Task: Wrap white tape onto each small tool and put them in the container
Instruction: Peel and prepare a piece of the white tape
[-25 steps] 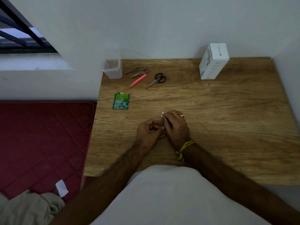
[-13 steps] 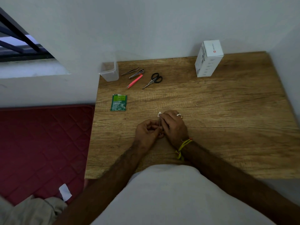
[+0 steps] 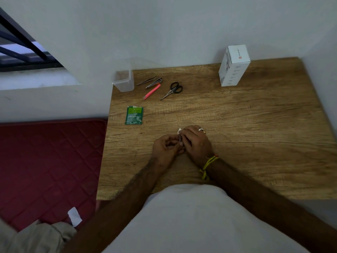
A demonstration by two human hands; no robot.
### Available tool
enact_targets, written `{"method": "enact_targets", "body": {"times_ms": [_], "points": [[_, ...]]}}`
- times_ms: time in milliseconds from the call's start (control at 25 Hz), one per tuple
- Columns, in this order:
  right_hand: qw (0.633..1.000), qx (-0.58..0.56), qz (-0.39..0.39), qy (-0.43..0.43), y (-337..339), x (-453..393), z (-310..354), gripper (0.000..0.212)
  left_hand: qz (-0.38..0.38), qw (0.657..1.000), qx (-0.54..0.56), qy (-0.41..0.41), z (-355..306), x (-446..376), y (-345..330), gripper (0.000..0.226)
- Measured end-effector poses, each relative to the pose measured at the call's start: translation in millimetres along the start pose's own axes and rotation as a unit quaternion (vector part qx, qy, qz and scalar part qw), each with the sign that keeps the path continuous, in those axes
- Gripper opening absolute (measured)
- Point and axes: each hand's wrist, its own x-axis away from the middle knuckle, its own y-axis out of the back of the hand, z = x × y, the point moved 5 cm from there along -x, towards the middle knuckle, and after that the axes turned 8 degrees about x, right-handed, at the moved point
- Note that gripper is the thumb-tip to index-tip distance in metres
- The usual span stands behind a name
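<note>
Lying by the container (image 3: 123,81): four small tools (image 3: 155,87).

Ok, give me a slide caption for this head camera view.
Both hands hold a small metal tool with white tape over the wooden table; more tools wait beside the clear container.

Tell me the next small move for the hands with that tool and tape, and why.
Probably keep winding: the right hand should draw the white tape around the thin metal tool while the left hand pinches it. A loose tape end sticks out above the fingers, and the clear container holds no tool that I can see.
</note>
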Motion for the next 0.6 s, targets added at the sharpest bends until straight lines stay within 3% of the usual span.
{"method": "enact_targets", "body": {"times_ms": [600], "points": [[0.999,0.004,0.015,0.037,-4.1,6.9,-5.2,0.015,0.023,1.0,0.001,0.0,-0.3,2.1,1.5,0.027]]}}
